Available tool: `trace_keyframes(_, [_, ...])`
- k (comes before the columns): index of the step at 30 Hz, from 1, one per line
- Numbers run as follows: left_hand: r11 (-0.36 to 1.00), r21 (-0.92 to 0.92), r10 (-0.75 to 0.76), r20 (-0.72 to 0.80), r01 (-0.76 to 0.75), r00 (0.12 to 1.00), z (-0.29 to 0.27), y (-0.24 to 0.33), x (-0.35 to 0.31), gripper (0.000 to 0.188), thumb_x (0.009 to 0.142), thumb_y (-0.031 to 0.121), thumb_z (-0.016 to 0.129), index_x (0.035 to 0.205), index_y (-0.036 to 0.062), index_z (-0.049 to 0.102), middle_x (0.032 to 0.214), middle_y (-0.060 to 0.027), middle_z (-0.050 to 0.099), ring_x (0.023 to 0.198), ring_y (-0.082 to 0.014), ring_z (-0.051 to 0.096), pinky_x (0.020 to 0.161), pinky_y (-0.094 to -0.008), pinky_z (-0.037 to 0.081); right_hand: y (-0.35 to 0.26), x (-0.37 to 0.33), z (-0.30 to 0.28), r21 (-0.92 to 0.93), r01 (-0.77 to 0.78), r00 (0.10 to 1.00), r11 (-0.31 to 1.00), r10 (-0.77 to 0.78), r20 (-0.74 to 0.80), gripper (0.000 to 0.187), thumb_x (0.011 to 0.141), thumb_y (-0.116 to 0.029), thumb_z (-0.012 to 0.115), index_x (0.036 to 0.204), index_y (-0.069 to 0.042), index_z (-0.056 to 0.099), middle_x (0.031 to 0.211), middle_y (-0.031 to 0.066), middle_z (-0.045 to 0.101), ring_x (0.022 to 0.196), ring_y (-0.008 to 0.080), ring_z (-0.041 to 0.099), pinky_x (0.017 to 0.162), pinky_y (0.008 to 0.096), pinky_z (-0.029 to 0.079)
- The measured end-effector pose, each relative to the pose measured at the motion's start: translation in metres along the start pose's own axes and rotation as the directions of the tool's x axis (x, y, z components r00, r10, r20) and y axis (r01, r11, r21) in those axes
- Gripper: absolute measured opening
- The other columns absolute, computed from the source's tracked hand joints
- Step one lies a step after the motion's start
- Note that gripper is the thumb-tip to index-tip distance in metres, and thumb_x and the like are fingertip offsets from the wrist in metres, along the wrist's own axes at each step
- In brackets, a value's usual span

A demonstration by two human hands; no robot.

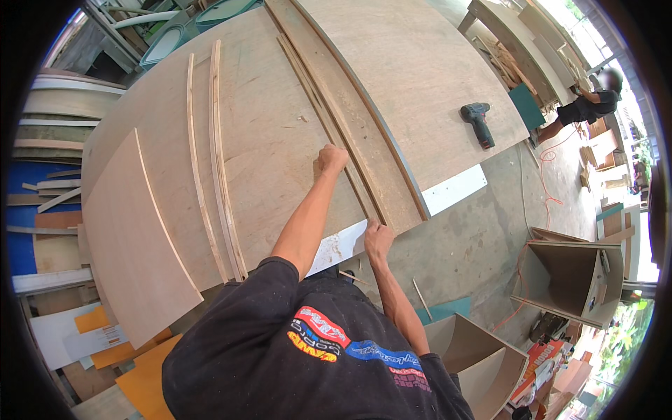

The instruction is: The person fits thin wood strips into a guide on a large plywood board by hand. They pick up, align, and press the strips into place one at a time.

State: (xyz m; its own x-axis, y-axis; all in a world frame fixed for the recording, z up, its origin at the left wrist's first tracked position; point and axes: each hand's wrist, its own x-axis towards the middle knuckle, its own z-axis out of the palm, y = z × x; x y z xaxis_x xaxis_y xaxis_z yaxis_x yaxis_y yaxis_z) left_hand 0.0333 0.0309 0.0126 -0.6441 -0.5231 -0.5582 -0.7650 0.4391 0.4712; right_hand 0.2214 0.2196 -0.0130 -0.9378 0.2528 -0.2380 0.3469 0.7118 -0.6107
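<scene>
A thin wooden strip [303, 77] runs lengthwise over a large plywood sheet [259, 126], close beside a long wooden board [350, 119] with a dark right edge. My left hand [332, 159] is closed at the strip partway along it, knuckles up. Nearer my body, my right hand [379, 239] closes around the strip's near end, by the sheet's front edge. My fingertips are partly hidden on both hands. Farther left lie two more narrow strips, a single one [198, 161] and a thicker one [218, 154]. Some small wood chips [302, 119] rest near the middle.
A cordless drill [479, 124] lies on the sheet's right part. A curved-edged panel [140, 238] covers the left side. Open wooden boxes [567, 280] stand on the floor at right, near an orange cord [548, 175]. Another person [595, 98] stands at far right.
</scene>
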Motion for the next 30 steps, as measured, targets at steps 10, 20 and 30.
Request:
trace_keyframes(10, [0.999,-0.039,-0.014,-0.001,0.014,1.0,0.012,-0.008,0.035,0.035,0.093,0.025,0.062,0.113,-0.0034,0.064,0.1,-0.0219,0.074,0.089,-0.0295,0.075,0.077,-0.0387,0.061,-0.009,0.001,0.001,0.034,-0.011,1.0,0.999,0.01,0.022,0.048,0.095,-0.03,0.055,0.08,0.013,0.069,0.077,0.0349,0.064,0.078,0.0498,0.068,0.075,0.0539,0.052])
trace_keyframes(20, [0.998,-0.063,-0.012,-0.003,0.012,1.0,0.01,0.0,0.029,0.033,0.094,0.022,0.061,0.114,-0.004,0.062,0.098,-0.02,0.074,0.085,-0.0273,0.075,0.071,-0.0378,0.061,0.002,0.008,0.015,0.01,0.082,0.991,0.997,-0.08,-0.106,0.049,0.095,-0.028,0.054,0.074,0.015,0.065,0.064,0.0324,0.06,0.061,0.042,0.067,0.066,0.0501,0.05])
trace_keyframes(30, [1.0,-0.011,0.008,-0.081,-0.009,0.997,0.005,0.0,0.031,0.041,0.094,0.032,0.063,0.117,-0.0019,0.062,0.112,-0.0225,0.071,0.101,-0.0316,0.072,0.084,-0.0413,0.059,-0.008,0.012,0.017,0.036,0.058,0.996,0.998,-0.056,-0.066,0.051,0.096,-0.03,0.053,0.075,0.015,0.065,0.07,0.0347,0.061,0.069,0.0469,0.067,0.072,0.0507,0.051])
